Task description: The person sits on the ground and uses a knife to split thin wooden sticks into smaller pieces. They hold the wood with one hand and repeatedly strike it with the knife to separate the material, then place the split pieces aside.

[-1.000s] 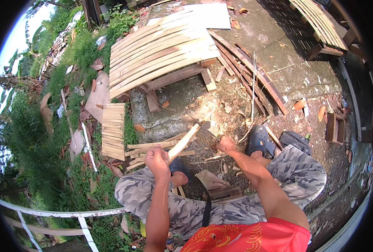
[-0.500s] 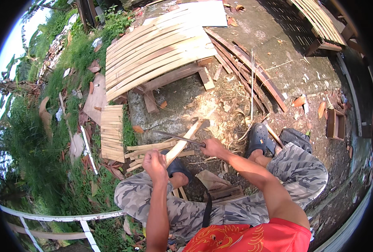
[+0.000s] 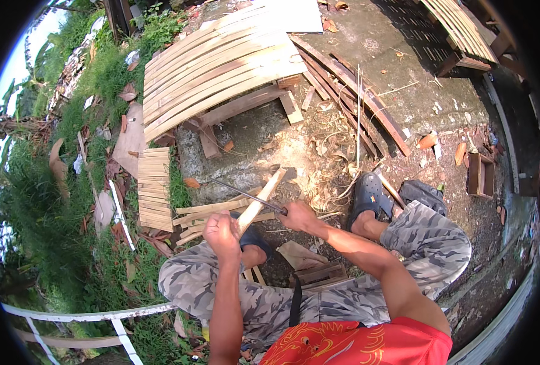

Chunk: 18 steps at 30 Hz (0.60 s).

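Observation:
My left hand (image 3: 222, 236) is closed on the near end of a pale bamboo slat (image 3: 264, 199), which slants up and away to the right. In my right hand (image 3: 299, 217) is the handle of a long, dark-bladed knife (image 3: 238, 191). Its narrow blade points up and left, crossing the slat around mid-length; whether the edge bites into the slat I cannot tell. Several cut slats (image 3: 212, 210) lie on the ground just beyond my left hand.
Ahead stands a low bamboo-slat bench (image 3: 221, 79). A small slatted panel (image 3: 154, 188) lies at its left. Dark wooden strips (image 3: 355, 97) and curled shavings (image 3: 337, 131) cover ground right of it. An open wooden box (image 3: 480, 175) is at far right; grass (image 3: 51, 231) borders the left.
Both hands have shifted slightly left. The knife has come back a little toward me along the slat, and its blade now tilts more steeply. The whole view has moved slightly.

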Each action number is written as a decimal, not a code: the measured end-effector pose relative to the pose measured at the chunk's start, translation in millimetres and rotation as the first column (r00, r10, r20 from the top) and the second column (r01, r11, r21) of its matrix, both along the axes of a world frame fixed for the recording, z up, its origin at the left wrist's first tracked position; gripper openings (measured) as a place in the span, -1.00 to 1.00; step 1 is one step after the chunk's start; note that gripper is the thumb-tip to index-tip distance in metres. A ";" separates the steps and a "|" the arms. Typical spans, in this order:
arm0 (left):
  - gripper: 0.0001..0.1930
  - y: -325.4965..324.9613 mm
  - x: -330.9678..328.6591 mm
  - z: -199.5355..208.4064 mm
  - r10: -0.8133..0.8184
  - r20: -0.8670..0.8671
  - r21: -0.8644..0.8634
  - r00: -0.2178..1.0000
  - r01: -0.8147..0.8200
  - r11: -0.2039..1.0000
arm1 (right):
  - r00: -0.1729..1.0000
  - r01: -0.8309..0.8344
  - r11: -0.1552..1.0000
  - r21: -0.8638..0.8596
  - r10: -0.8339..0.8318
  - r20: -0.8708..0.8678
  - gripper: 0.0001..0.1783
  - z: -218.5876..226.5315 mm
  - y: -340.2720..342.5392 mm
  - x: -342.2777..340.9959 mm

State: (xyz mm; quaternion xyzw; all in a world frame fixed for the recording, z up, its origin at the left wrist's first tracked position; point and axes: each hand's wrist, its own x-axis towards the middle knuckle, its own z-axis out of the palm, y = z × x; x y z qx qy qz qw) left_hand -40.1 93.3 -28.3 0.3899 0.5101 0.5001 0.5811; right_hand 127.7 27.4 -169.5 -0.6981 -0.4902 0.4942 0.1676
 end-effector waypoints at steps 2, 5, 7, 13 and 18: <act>-0.70 -10.2 3.4 -0.7 -0.045 -0.084 -0.001 0.995 0.045 0.999 | 0.999 -0.001 0.996 0.086 0.003 -0.033 -0.69 22.4 -1.4 -12.6; -0.70 -27.8 10.8 -2.3 -0.134 -0.236 0.016 0.963 0.142 0.990 | 0.986 -0.065 0.956 0.286 0.106 -0.132 -0.70 31.2 -2.3 -3.3; -0.68 -33.5 12.4 -2.8 -0.183 -0.267 -0.007 0.946 0.188 0.982 | 0.996 0.050 0.999 0.016 -0.048 -0.080 -0.71 25.0 -5.0 6.6; -0.67 -27.5 6.1 -7.4 -0.057 -0.196 -0.009 0.979 0.056 0.998 | 0.994 -0.107 0.958 0.265 0.102 0.030 -0.73 5.2 -20.7 3.7; -0.68 -33.5 6.4 -9.8 -0.097 -0.206 -0.035 0.974 0.091 0.995 | 0.984 0.158 0.979 -0.132 -0.145 0.100 -0.67 -1.2 -19.0 13.6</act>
